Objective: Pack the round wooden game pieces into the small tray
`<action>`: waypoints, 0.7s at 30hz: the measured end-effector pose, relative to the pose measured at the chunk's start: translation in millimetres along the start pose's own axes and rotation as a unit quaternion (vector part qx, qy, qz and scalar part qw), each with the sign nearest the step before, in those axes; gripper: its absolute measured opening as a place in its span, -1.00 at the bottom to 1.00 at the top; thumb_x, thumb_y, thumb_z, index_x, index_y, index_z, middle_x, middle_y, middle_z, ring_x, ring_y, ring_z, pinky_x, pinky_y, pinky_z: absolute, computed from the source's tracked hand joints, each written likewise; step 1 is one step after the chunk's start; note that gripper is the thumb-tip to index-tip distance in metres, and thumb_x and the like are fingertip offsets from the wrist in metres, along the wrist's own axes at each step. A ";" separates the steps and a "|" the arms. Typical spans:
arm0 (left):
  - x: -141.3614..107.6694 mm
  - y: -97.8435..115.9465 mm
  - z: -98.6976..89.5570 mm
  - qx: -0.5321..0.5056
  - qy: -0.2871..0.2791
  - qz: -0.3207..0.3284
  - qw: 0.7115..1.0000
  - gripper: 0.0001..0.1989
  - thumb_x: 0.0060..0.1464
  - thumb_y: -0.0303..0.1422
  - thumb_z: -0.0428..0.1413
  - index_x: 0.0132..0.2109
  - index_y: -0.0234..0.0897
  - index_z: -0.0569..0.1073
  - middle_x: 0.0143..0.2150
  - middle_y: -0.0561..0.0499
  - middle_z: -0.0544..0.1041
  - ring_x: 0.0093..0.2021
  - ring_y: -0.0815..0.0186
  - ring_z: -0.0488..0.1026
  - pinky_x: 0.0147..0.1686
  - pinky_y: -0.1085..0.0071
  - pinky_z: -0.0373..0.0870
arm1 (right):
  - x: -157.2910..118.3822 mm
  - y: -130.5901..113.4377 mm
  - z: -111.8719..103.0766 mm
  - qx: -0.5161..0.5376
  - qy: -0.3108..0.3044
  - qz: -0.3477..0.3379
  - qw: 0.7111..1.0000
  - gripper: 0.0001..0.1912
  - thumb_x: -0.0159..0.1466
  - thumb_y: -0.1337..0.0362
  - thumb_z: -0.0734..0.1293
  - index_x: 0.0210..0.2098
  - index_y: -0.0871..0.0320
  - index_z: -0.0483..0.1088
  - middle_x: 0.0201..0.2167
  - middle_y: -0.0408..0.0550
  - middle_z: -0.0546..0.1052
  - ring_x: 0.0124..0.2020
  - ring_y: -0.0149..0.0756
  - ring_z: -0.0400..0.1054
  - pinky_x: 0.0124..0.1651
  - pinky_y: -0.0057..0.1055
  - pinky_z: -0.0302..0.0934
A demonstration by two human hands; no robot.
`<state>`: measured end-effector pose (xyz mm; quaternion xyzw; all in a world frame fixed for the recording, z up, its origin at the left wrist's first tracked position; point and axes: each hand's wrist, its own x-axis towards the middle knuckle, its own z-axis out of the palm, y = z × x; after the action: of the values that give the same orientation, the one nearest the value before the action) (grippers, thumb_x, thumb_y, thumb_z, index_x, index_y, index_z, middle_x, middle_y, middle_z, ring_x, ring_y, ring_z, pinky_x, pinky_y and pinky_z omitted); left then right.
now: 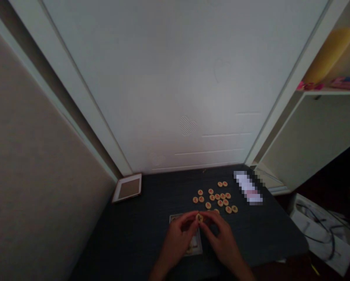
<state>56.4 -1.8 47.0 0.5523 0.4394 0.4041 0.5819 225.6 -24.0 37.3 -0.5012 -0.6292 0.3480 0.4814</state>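
Observation:
A round wooden Chinese chess piece (200, 218) with a dark character is pinched between the fingertips of both hands. My left hand (179, 230) grips its left edge, and my right hand (218, 228) closes on its right edge. Under my left hand lies a shallow clear-edged case (197, 249), mostly covered, with some pieces partly visible in it. Beyond my hands, several loose Chinese chess pieces (217, 196) with red characters are spread on the dark desk (157, 195). One loose piece (234, 209) at the right of the group has a darker mark.
At the back left of the desk is a box lid or frame (129, 188) with a brown inside. A pixelated white item (248, 188) lies at the back right. A white panel (169, 97) rises behind the desk. To the right, a white box (321, 234) with black cables sits lower down.

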 end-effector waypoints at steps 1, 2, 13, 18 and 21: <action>-0.3 0.9 -0.5 0.004 -0.002 0.000 1.000 -0.63 0.15 -0.16 0.21 0.06 -0.19 0.56 0.03 -0.11 0.63 -0.01 0.12 0.59 0.04 0.25 0.49 | 0.2 -0.2 -0.1 0.012 0.002 0.013 1.000 -0.76 0.34 0.15 0.35 -0.02 0.01 0.50 -0.16 -0.04 0.58 -0.15 -0.19 0.46 -0.04 -0.29 0.33; -0.6 1.7 -0.8 0.010 -0.001 0.002 1.000 -0.63 0.15 -0.17 0.21 0.06 -0.19 0.56 0.01 -0.11 0.64 -0.02 0.13 0.59 0.04 0.25 0.48 | 0.3 -0.2 0.0 0.027 0.002 0.027 0.999 -0.75 0.32 0.13 0.36 -0.03 0.02 0.51 -0.15 -0.04 0.59 -0.16 -0.18 0.47 -0.04 -0.29 0.34; -4.2 5.4 3.6 0.079 0.021 0.032 0.996 -0.71 0.18 -0.16 0.17 -0.01 -0.15 0.58 -0.05 -0.07 0.65 -0.06 0.17 0.59 -0.01 0.31 0.50 | 7.9 3.4 4.6 0.137 0.026 0.128 0.982 -0.68 0.21 -0.01 0.44 -0.30 0.13 0.49 -0.36 -0.05 0.58 -0.30 -0.19 0.49 -0.20 -0.33 0.35; -3.0 2.8 -0.8 0.087 0.027 0.030 0.995 -0.68 0.16 -0.16 0.19 0.01 -0.16 0.57 -0.09 -0.06 0.66 -0.12 0.19 0.60 -0.08 0.33 0.53 | 9.3 1.2 9.6 0.144 0.020 0.135 0.980 -0.66 0.24 -0.04 0.40 -0.28 0.13 0.49 -0.35 -0.02 0.60 -0.29 -0.16 0.51 -0.20 -0.31 0.36; -2.1 4.3 -7.0 0.093 0.025 0.034 0.995 -0.70 0.15 -0.19 0.20 0.00 -0.18 0.57 -0.11 -0.06 0.67 -0.12 0.20 0.60 -0.08 0.33 0.52 | 10.2 -3.2 11.1 0.144 0.001 0.121 0.982 -0.67 0.27 -0.04 0.37 -0.24 0.12 0.50 -0.30 -0.01 0.61 -0.25 -0.16 0.52 -0.17 -0.31 0.37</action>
<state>49.2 -1.5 51.4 0.6086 0.4707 0.3948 0.5022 213.7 -14.5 39.6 -0.4995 -0.5071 0.4899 0.5034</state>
